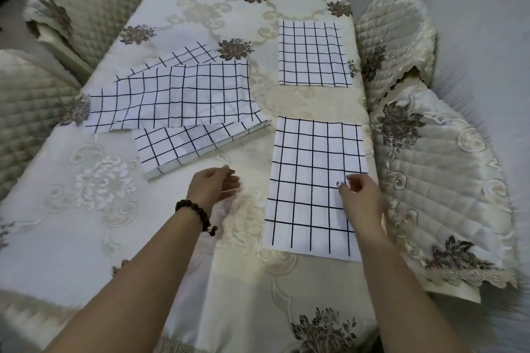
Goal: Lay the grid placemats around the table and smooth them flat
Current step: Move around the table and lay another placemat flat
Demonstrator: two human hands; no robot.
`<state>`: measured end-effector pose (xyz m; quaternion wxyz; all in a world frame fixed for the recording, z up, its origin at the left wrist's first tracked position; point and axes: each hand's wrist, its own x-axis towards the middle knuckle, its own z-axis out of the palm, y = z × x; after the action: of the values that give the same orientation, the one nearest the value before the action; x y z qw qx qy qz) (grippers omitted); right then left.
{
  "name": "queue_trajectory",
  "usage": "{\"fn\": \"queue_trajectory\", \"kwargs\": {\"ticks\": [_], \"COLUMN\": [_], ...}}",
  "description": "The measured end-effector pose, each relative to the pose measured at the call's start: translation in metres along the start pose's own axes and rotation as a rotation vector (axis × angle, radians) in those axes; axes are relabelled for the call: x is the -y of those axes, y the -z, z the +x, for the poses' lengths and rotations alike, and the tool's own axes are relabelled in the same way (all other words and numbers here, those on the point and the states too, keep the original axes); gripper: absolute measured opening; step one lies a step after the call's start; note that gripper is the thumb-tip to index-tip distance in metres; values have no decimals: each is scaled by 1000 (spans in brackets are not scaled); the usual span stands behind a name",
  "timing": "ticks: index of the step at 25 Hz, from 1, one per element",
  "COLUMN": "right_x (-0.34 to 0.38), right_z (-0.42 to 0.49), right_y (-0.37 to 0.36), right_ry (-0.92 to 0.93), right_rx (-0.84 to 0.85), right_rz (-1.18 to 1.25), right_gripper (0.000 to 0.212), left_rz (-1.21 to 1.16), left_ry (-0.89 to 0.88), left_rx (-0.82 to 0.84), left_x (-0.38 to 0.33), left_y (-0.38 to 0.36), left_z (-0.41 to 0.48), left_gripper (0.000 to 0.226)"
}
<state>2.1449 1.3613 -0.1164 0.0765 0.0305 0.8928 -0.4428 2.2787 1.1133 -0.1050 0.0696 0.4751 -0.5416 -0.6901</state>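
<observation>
Two white placemats with a black grid lie flat along the table's right side: a far placemat (312, 53) and a near placemat (309, 180). A loose pile of further grid placemats (177, 100) sits left of centre, fanned and overlapping. My right hand (361, 198) rests over the near placemat's right edge, fingers loosely curled, holding nothing. My left hand (213, 185), with a bead bracelet on the wrist, hovers over the bare tablecloth just left of that placemat, fingers apart and empty.
The table (86, 223) wears a cream embroidered cloth with brown flower motifs. Quilted covered chairs stand around it: two chairs on the right (444, 180), (395, 37), and two on the left (80, 11), (25, 112).
</observation>
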Motion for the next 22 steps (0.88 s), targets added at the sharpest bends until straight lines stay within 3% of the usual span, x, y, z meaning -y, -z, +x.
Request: {"fn": "queue_trajectory", "kwargs": {"ticks": [4, 7, 14, 22], "right_x": [54, 85, 155, 224], "right_z": [-54, -98, -204, -384], "right_y": [-56, -106, -205, -353], "right_ry": [33, 18, 169, 326], "right_rx": [283, 476, 759, 1025], "right_rz": [299, 408, 296, 192], "right_gripper": [14, 10, 10, 15], "left_rz": [-382, -461, -521, -617], "left_ry": [-39, -131, -286, -293], "left_rx": [-86, -185, -442, -787], "left_x": [4, 9, 20, 77], "left_y": [60, 109, 244, 456], "left_z": [-29, -51, -90, -125], "left_gripper": [34, 35, 27, 25]}}
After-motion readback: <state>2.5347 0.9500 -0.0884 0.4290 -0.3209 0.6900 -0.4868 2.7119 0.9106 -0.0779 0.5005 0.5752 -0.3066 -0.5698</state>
